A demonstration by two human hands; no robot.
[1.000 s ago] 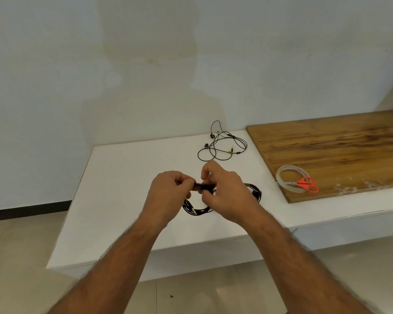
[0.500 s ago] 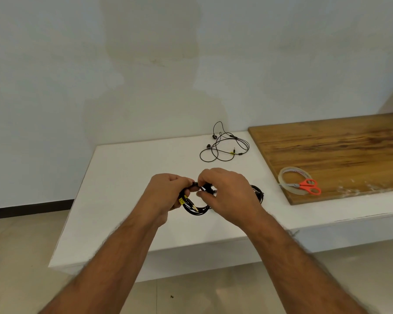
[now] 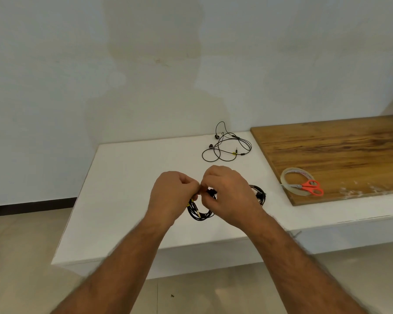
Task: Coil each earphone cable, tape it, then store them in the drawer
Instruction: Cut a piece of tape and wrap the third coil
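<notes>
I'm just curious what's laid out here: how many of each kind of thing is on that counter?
Earphone cables: 3, namely a loose earphone, a coiled bundle pinched by the left hand and right hand, and another coil
Tape rolls: 1, the tape roll
Scissors: 1, the orange scissors
Total: 5

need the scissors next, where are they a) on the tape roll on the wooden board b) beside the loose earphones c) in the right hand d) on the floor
a: the scissors lie across the tape roll on the wooden board, away from both hands.
</notes>
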